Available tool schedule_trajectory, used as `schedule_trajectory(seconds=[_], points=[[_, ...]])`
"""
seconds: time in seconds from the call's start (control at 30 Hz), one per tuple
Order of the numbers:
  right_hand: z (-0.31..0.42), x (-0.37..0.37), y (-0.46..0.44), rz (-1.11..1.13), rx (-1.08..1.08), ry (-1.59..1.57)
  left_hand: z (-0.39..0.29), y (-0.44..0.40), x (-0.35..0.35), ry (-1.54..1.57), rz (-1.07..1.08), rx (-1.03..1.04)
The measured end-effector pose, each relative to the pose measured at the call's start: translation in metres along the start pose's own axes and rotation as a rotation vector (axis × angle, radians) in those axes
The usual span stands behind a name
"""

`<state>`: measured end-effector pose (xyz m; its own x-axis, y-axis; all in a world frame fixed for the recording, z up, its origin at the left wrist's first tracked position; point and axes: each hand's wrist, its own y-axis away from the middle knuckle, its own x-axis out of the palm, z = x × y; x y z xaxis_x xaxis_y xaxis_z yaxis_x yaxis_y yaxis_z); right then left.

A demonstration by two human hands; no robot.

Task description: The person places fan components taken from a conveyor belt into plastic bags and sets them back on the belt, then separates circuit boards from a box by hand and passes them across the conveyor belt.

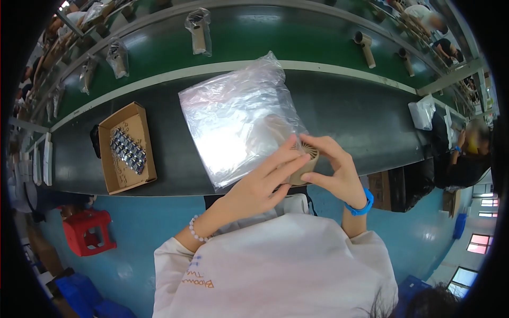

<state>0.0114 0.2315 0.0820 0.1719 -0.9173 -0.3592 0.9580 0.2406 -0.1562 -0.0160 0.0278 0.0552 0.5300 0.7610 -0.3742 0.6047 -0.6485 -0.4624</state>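
Note:
Near the front edge of the dark table is a beige part [300, 172] with a round, ribbed end facing up. My right hand [338, 172] curves round its right side, thumb and fingers on it. My left hand [268, 180] lies at its left, fingers reaching over the ribbed end and touching the edge of a clear plastic bag. A stack of clear plastic bags [222, 127] lies on the table just left of my hands. Whether the left fingers pinch the film is too small to tell.
An open cardboard box [148, 146] with small metallic parts stands at the left. Beyond the table runs a green conveyor [297, 40] carrying bagged parts [198, 37] and an unbagged beige part [366, 50]. White plastic packets [422, 112] lie at the right. Other people sit farther off.

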Motion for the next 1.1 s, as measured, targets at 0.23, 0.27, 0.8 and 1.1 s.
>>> schedule_trajectory(seconds=[0.23, 0.27, 0.8, 1.1], points=[[0.002, 0.025, -0.007, -0.25, -0.013, 0.169, -0.001, -0.006, -0.001, -0.219, -0.047, 0.138], [-0.003, 0.026, -0.009, -0.228, 0.007, 0.228, 0.001, -0.006, 0.0, -0.215, -0.018, 0.133], [-0.066, -0.039, -0.1, -0.094, -0.009, -0.981, 0.019, -0.008, 0.027, -0.249, -0.054, 0.208], [-0.173, -0.106, -0.306, -0.599, -0.084, -0.297, 0.05, 0.037, 0.045, -0.547, 0.008, -0.256]])
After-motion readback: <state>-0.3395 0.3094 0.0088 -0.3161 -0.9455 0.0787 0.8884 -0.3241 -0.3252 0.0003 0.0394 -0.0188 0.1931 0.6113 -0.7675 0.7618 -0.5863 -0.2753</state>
